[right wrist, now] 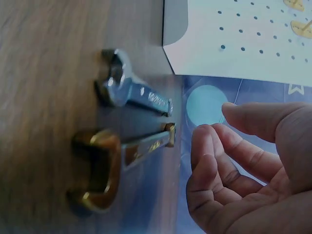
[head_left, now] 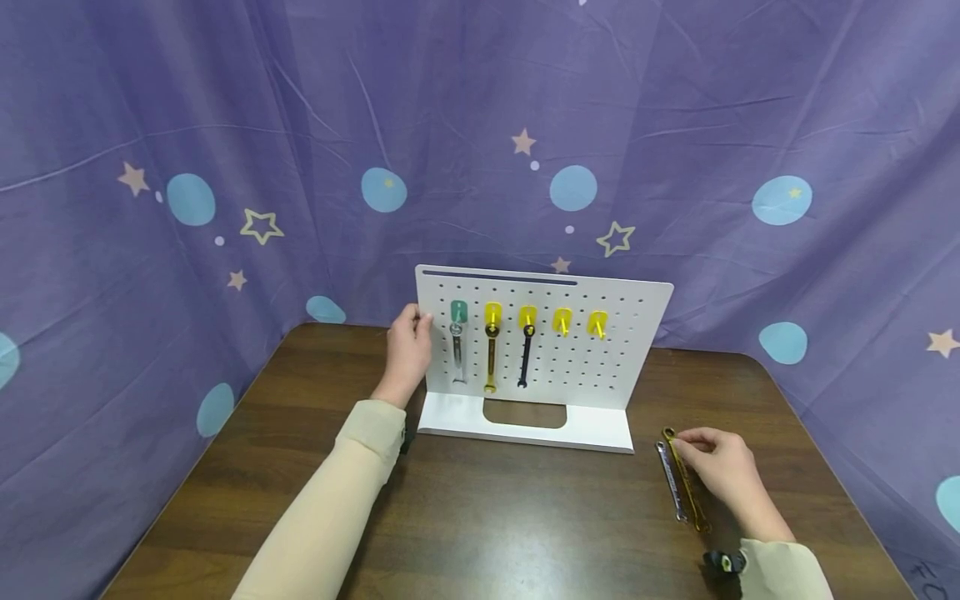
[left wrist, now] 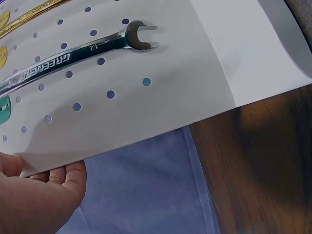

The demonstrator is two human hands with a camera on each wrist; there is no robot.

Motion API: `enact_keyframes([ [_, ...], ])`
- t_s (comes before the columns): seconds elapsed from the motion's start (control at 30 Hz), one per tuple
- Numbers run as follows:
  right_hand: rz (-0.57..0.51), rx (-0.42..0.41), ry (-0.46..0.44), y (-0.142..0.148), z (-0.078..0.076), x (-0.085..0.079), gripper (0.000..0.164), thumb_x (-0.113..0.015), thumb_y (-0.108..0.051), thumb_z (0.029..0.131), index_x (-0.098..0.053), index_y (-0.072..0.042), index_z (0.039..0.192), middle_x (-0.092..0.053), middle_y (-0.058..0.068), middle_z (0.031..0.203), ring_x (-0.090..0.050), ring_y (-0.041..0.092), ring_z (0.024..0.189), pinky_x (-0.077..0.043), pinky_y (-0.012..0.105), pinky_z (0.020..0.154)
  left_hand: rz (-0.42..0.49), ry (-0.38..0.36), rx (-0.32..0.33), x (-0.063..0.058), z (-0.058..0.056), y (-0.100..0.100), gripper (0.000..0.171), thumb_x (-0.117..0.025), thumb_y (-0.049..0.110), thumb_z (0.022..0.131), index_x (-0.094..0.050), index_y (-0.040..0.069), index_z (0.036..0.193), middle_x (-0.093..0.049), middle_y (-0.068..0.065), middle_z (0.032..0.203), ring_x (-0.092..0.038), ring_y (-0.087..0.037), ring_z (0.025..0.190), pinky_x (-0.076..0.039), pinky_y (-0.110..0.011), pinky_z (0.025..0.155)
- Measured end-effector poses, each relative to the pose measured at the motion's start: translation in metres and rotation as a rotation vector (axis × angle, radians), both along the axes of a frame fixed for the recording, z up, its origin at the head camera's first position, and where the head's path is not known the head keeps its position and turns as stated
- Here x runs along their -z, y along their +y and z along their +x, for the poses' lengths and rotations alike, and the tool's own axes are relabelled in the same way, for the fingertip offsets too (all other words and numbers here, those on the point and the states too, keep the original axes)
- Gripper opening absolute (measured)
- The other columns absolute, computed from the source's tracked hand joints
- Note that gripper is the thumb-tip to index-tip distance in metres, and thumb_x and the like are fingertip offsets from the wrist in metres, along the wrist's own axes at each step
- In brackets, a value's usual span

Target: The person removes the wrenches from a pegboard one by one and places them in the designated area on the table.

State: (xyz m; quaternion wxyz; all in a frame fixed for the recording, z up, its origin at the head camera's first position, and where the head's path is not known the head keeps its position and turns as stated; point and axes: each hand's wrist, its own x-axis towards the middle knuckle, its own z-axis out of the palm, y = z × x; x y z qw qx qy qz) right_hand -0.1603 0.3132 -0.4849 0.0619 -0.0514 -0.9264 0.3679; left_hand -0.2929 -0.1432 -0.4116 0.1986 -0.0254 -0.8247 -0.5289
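Note:
My left hand (head_left: 407, 354) grips the left edge of a white pegboard (head_left: 577, 367), thumb in front and fingers behind; the left wrist view shows this hand (left wrist: 44, 197) at the board's edge. A silver wrench (head_left: 458, 354) hangs from a green hook (head_left: 459, 311), with a gold wrench (head_left: 491, 358) and a dark wrench (head_left: 527, 358) on yellow hooks beside it. My right hand (head_left: 720, 467) hovers by the ring end of another gold wrench (head_left: 684, 479) on the table. In the right wrist view, thumb and fingers (right wrist: 202, 165) stand apart with nothing between them. A smaller silver wrench (head_left: 670, 482) lies alongside.
Two more yellow hooks (head_left: 562, 322) on the board's right side carry nothing. The board's white base (head_left: 457, 412) stands on a brown wooden table (head_left: 525, 525). Behind hangs a purple curtain (head_left: 465, 100) with stars and blue dots.

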Motion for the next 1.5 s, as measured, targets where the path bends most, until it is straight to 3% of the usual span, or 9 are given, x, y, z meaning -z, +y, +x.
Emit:
enact_keyframes([
  [0.23, -0.044, -0.049, 0.033, -0.013, -0.003, -0.004, 0.027, -0.075, -0.024, 0.095, -0.075, 0.002, 0.104, -0.074, 0.011, 0.095, -0.067, 0.023, 0.084, -0.051, 0.031, 0.065, 0.005, -0.003, 0.000, -0.001, 0.001, 0.001, 0.018, -0.047, 0.015, 0.110, -0.055, 0.000, 0.105, -0.065, -0.019, 0.100, -0.056, -0.026, 0.083, -0.047, -0.040, 0.071],
  [0.63, -0.122, -0.083, 0.031, -0.037, -0.010, -0.005, 0.022, -0.076, -0.020, 0.094, -0.075, -0.001, 0.106, -0.073, 0.008, 0.095, -0.064, 0.019, 0.083, -0.051, 0.029, 0.067, 0.006, -0.009, -0.009, -0.003, 0.002, 0.002, 0.018, -0.047, 0.014, 0.110, -0.056, -0.001, 0.104, -0.064, -0.019, 0.098, -0.055, -0.027, 0.082, -0.047, -0.040, 0.071],
  [0.87, -0.114, -0.127, 0.070, -0.049, -0.013, -0.005, 0.017, -0.077, -0.014, 0.092, -0.076, 0.000, 0.102, -0.073, 0.008, 0.093, -0.066, 0.021, 0.085, -0.052, 0.029, 0.071, 0.012, -0.017, -0.008, -0.004, 0.004, 0.002, 0.018, -0.047, 0.014, 0.110, -0.056, -0.001, 0.106, -0.065, -0.019, 0.101, -0.057, -0.028, 0.086, -0.048, -0.042, 0.073],
  [1.33, -0.178, -0.168, 0.116, -0.072, -0.022, -0.005, 0.014, -0.079, -0.011, 0.091, -0.077, 0.000, 0.099, -0.074, 0.007, 0.091, -0.068, 0.021, 0.086, -0.053, 0.026, 0.072, 0.002, -0.013, -0.010, -0.004, 0.004, 0.001, 0.018, -0.047, 0.014, 0.110, -0.056, -0.001, 0.103, -0.064, -0.019, 0.098, -0.055, -0.027, 0.083, -0.046, -0.040, 0.071],
  [1.5, -0.206, -0.156, 0.092, -0.081, -0.025, -0.004, 0.013, -0.079, -0.011, 0.090, -0.077, -0.001, 0.099, -0.074, 0.007, 0.091, -0.068, 0.021, 0.088, -0.052, 0.026, 0.073, 0.000, -0.012, -0.007, -0.003, 0.003, 0.001, 0.018, -0.046, 0.013, 0.110, -0.055, -0.002, 0.104, -0.065, -0.021, 0.102, -0.058, -0.029, 0.087, -0.049, -0.042, 0.074],
])
